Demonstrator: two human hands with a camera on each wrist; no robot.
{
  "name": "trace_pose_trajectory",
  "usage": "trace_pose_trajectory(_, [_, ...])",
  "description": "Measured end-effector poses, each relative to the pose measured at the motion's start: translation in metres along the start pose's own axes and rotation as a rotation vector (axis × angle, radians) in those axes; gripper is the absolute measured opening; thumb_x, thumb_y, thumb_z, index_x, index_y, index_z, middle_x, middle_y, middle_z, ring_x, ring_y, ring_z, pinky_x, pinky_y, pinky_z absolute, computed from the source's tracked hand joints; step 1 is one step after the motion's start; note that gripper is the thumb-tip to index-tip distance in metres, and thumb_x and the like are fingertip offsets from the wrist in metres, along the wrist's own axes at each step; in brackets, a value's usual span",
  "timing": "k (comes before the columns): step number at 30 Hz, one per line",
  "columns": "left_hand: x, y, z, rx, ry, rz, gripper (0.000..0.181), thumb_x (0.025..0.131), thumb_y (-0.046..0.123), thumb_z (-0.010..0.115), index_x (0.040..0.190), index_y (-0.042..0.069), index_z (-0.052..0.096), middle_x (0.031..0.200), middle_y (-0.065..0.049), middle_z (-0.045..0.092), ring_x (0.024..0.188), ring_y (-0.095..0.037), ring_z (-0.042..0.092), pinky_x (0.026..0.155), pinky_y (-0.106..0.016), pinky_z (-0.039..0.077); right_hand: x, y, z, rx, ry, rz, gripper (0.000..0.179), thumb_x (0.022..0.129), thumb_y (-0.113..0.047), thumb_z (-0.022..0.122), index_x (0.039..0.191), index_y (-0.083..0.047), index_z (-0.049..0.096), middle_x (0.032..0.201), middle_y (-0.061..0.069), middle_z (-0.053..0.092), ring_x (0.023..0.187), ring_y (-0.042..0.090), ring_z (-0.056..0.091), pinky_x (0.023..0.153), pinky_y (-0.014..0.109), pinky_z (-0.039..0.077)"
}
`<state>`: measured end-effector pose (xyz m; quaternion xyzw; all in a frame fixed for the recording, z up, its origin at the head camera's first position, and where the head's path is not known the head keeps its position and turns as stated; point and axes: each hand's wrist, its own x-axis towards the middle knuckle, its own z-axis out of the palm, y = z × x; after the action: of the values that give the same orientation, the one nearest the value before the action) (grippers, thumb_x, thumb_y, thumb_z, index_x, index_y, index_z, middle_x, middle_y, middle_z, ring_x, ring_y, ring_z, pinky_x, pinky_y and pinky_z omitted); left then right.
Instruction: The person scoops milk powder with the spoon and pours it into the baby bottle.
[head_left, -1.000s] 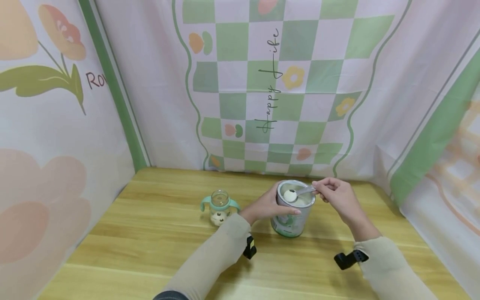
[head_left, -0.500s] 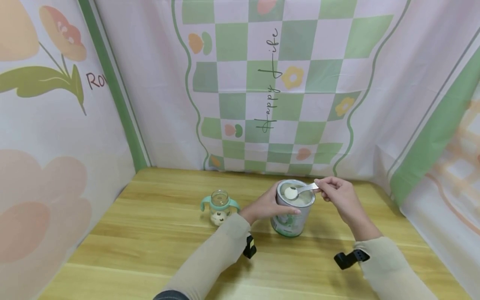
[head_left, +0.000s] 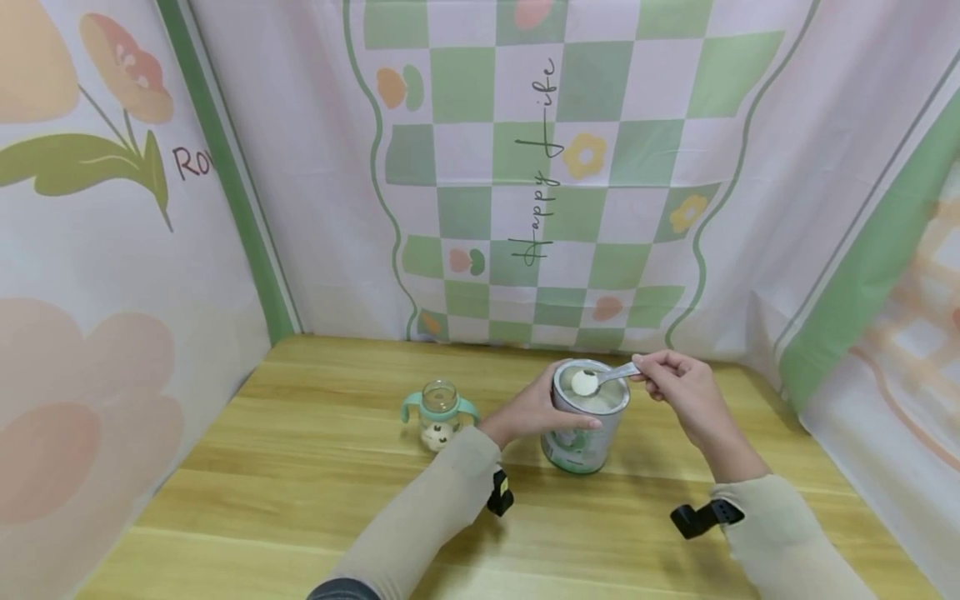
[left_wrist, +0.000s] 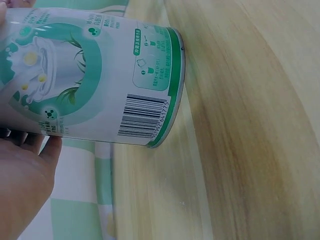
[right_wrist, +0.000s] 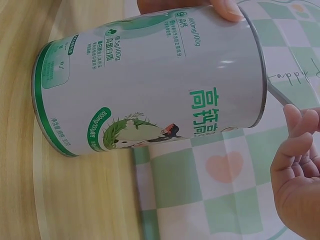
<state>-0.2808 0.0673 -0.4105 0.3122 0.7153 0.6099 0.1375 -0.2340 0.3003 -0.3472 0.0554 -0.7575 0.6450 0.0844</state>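
An open-topped milk powder can (head_left: 588,437), white with green print, stands on the wooden table. My left hand (head_left: 536,408) grips it from the left, thumb across the near side. In the left wrist view, the can (left_wrist: 95,75) shows its barcode and green base band. My right hand (head_left: 678,392) pinches the handle of a spoon (head_left: 618,372). White powder (head_left: 585,382) fills the spoon's bowl, which is at the can's mouth. From the right wrist, my right hand (right_wrist: 297,170) appears beside the can's rim, with most of the spoon hidden behind the can.
Left of the can stands a clear baby bottle (head_left: 439,408) with mint-green handles, partly behind my left sleeve. Printed curtains (head_left: 525,208) hang along the table's back and sides. A black wrist camera (head_left: 705,518) is strapped to my right sleeve.
My right hand has moved slightly to the right, and the spoon's loaded bowl has shifted right and up a little within the can's mouth. The left hand and can have stayed put.
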Motion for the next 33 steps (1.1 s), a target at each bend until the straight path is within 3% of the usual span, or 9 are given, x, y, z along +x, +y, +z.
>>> trace_pose_trajectory(16, [-0.004,0.008,-0.001,0.012,0.012,-0.045,0.088,0.082,0.029,0.086,0.151,0.026,0.032,0.136,0.010,0.047,0.119,-0.007,0.051,0.103,-0.035,0.042,-0.001,-0.007,0.002,0.052,-0.009,-0.007,0.021,0.097,-0.021,0.070,0.092,-0.001,0.068,0.078,-0.002,0.071,0.067,0.006,0.058,0.061,0.017,0.052])
trace_pose_trajectory(22, [-0.007,0.012,-0.004,0.055,0.038,-0.133,0.106,0.078,0.039,0.087,0.159,0.026,0.020,0.147,0.006,0.042,0.130,-0.013,0.044,0.108,-0.042,0.037,-0.001,-0.009,0.002,0.065,-0.013,-0.027,0.018,0.097,-0.020,0.070,0.090,-0.003,0.069,0.078,-0.002,0.071,0.067,0.006,0.057,0.061,0.017,0.052])
trace_pose_trajectory(26, [-0.008,0.014,-0.007,0.089,0.047,-0.171,0.108,0.077,0.044,0.087,0.160,0.031,0.018,0.155,0.001,0.035,0.139,-0.019,0.036,0.109,-0.046,0.036,-0.001,-0.011,0.002,0.072,-0.011,-0.030,0.019,0.097,-0.019,0.070,0.091,-0.001,0.069,0.080,0.001,0.071,0.066,0.007,0.057,0.060,0.018,0.052])
trace_pose_trajectory(33, [-0.011,0.017,-0.014,0.122,0.025,-0.136,0.106,0.079,0.045,0.085,0.160,0.027,0.019,0.157,0.002,0.032,0.142,-0.017,0.031,0.112,-0.048,0.032,-0.001,-0.013,0.003,0.103,-0.008,-0.029,0.018,0.096,-0.019,0.070,0.090,-0.002,0.068,0.078,-0.001,0.071,0.065,0.006,0.057,0.059,0.017,0.051])
